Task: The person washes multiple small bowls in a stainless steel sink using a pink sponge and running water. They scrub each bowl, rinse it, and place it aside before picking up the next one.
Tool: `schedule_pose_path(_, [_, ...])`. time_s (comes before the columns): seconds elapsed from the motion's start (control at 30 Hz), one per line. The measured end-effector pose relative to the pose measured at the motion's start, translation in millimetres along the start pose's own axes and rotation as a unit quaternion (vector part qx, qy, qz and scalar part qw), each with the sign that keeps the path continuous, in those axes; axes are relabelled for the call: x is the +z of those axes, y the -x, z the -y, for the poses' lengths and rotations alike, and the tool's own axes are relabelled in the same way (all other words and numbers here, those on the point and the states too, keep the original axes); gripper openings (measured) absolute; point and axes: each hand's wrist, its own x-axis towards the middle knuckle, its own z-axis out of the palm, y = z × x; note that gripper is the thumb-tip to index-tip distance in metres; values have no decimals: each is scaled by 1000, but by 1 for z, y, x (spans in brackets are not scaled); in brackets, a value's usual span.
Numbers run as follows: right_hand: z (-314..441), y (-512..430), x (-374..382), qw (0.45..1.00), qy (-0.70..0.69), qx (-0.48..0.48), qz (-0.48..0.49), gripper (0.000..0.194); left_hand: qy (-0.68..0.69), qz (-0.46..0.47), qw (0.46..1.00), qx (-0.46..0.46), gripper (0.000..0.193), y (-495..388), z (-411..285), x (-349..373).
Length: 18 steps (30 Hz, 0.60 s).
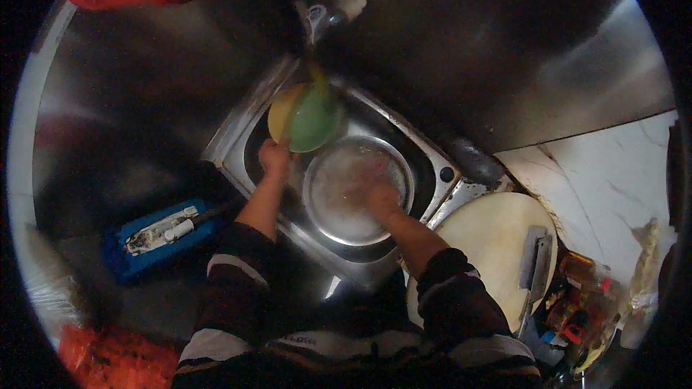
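My left hand (pixel 274 156) grips the near-left rim of a green plastic bowl (pixel 315 121), at the upper left of the stainless steel sink (pixel 443 173). A yellow round vessel (pixel 279 116) lies beside and partly behind the green bowl. Under the bowl's far side is the faucet (pixel 313 24), blurred. My right hand (pixel 384 200) reaches into a round steel basin (pixel 330 216) of cloudy water standing in the sink. Its fingers are blurred and partly hidden by the water, so their closing cannot be made out.
Right of the sink lies a round cutting board (pixel 486 243) with a cleaver (pixel 535 262) on its right side. Bottles and packets (pixel 584 302) crowd beyond it. A blue tray (pixel 162 240) holding white items sits on the left. Red plastic bags (pixel 124 359) lie at the lower left.
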Motion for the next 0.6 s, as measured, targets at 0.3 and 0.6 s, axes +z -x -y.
schedule_pose_path(0.3, [-9,-12,6,847,-484,197,-99,53,-46,204,964,161,53,104,88,84])
schedule_pose_path(0.6, [26,17,126,904,-385,178,-61,47,-148,286,947,12,61,112,137,105])
